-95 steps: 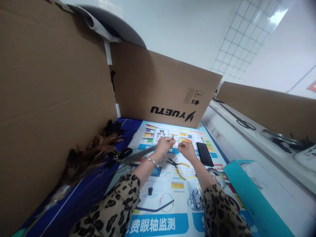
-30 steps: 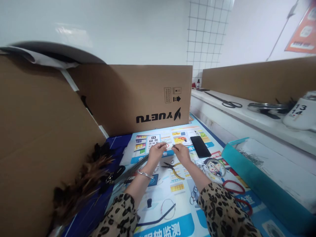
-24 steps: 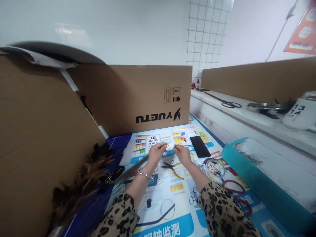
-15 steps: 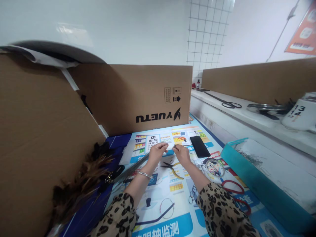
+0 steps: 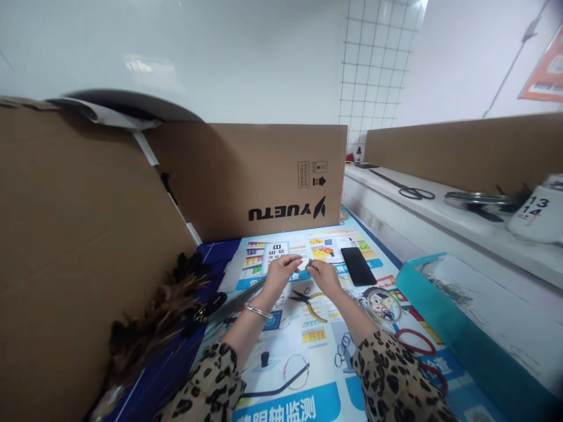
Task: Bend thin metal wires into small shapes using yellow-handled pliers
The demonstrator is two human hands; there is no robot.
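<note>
My left hand and my right hand are held close together above the printed table cover, a small gap between their fingertips. Thumb and fingers of the left hand are pinched; whatever lies in them is too small to name. The right hand also pinches, with a tiny dark, metallic-looking bit at its fingertips that I cannot identify. Just below the hands lie pliers with yellow handles, jaws pointing left. A black phone rests to the right of my right hand. Under my left forearm runs a bundle of thin, shiny strands.
On the right stands a teal-edged box with thin wire pieces. Red-handled scissors lie partly under my right sleeve, near a round, clear-rimmed item. Brown feathers lie left. Cardboard walls the back; a ledge holds black scissors.
The view has shifted slightly, so the surroundings sit a little lower and further right. Both hands stay pinched near each other, with only a slight movement of the fingers.
</note>
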